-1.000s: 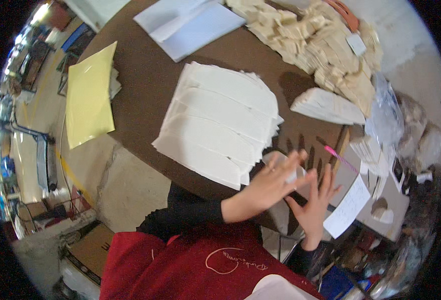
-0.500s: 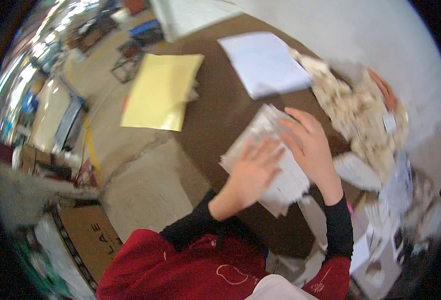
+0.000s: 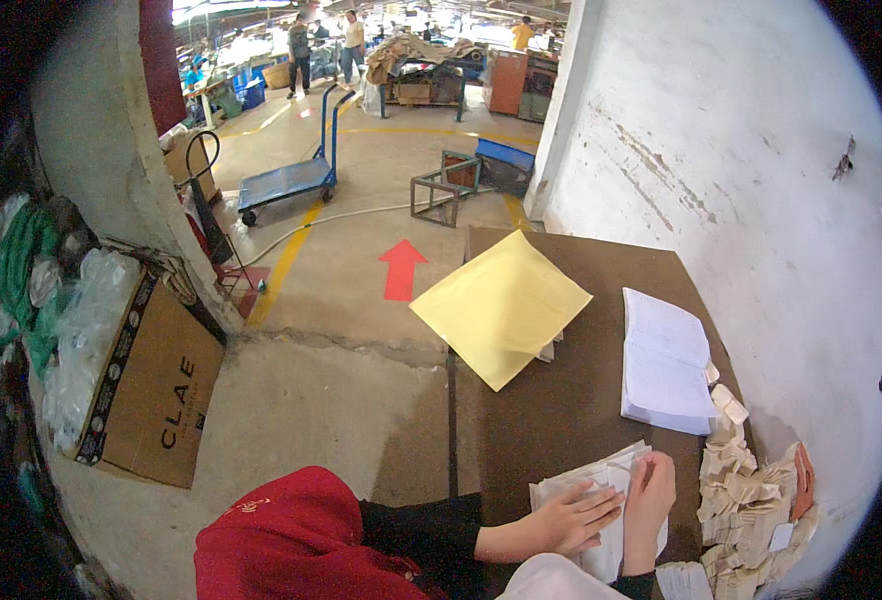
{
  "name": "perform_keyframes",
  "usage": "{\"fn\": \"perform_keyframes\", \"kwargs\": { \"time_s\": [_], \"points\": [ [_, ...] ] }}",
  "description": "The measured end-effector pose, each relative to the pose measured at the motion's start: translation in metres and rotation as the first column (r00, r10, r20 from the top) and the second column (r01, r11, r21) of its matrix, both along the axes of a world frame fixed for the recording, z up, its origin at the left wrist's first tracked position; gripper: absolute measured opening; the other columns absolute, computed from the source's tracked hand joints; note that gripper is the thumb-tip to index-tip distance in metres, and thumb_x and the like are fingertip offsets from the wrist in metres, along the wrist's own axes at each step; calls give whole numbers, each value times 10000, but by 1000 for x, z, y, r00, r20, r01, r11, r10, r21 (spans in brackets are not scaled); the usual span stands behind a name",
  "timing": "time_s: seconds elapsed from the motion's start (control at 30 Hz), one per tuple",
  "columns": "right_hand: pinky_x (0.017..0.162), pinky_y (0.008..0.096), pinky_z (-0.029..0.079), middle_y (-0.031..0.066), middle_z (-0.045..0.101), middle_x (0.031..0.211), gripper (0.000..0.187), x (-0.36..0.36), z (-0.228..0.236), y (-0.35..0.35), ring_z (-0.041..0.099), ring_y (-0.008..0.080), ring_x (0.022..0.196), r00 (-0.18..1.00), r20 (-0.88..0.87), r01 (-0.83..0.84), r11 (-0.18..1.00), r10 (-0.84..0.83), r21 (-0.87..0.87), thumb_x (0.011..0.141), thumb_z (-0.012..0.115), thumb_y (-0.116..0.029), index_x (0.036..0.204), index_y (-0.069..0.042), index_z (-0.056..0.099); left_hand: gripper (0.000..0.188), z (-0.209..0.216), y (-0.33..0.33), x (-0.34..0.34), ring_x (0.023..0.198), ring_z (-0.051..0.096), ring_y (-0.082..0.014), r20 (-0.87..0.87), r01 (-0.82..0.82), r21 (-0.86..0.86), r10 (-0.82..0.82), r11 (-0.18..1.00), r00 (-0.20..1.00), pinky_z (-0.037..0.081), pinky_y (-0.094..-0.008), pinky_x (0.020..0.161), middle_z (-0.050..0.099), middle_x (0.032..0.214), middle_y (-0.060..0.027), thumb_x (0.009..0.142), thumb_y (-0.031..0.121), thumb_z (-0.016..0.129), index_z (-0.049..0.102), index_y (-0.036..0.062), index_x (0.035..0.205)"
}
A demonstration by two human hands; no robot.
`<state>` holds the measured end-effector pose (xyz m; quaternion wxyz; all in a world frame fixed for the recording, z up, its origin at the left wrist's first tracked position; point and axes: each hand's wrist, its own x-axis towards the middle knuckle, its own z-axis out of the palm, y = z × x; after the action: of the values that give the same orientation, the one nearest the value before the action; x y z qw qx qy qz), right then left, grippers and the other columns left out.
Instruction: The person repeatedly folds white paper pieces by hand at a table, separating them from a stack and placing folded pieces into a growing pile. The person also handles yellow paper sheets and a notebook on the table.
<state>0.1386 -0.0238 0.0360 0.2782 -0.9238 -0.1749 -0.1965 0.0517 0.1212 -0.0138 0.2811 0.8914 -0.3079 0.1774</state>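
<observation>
A loose stack of thin white paper sheets lies on the near part of the brown table, its edges uneven. My left hand rests flat across the top of the stack, fingers stretched out. At the stack's right side my right hand has its fingers bent and pinched on the upper right edge of the sheets. Beyond the hands an open notebook with pale pages lies near the table's right edge. A large yellow sheet covers some papers at the far left of the table.
Bundles of cream paper pieces are heaped along the right side, against the white wall. Left of the brown table stands a cardboard box full of clear plastic. A blue trolley and a metal frame stand farther off; people are in the background.
My view has tilted up, so the table and hands now sit lower in the picture. The left hand stays on the stack; the right hand's fingers have curled in at its edge.
</observation>
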Motion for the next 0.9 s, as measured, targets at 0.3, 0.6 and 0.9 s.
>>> {"fn": "perform_keyframes", "kwargs": {
  "time_s": [0.3,0.6,0.9],
  "points": [
    [822,409,451,171,564,977,103,-19,-7,2,565,338,908,995,96,16,992,-29,127,962,500,-78,1006,10,529,533,-9,2,-7,1388,344,-206,79,-3,-85,9,996,997,228,-462,1136,404,1476,-114,898,314,590,491,39,1344],
    [869,389,471,205,611,1123,197,-6,-5,-7,590,343,1020,957,276,110,993,-93,-47,953,493,-65,1074,47,601,510,-10,3,-1,1389,341,-214,48,9,-121,-3,993,999,230,-454,1137,386,1485,-126,906,293,579,496,25,1333],
    [738,325,414,73,454,827,281,-22,-20,-35,461,202,764,998,62,-38,868,8,496,1005,465,-280,895,-24,425,531,-10,-2,-4,1398,330,-220,19,-7,-92,9,996,1000,210,-454,1145,374,1494,-118,907,307,570,477,29,1349]
  ]
}}
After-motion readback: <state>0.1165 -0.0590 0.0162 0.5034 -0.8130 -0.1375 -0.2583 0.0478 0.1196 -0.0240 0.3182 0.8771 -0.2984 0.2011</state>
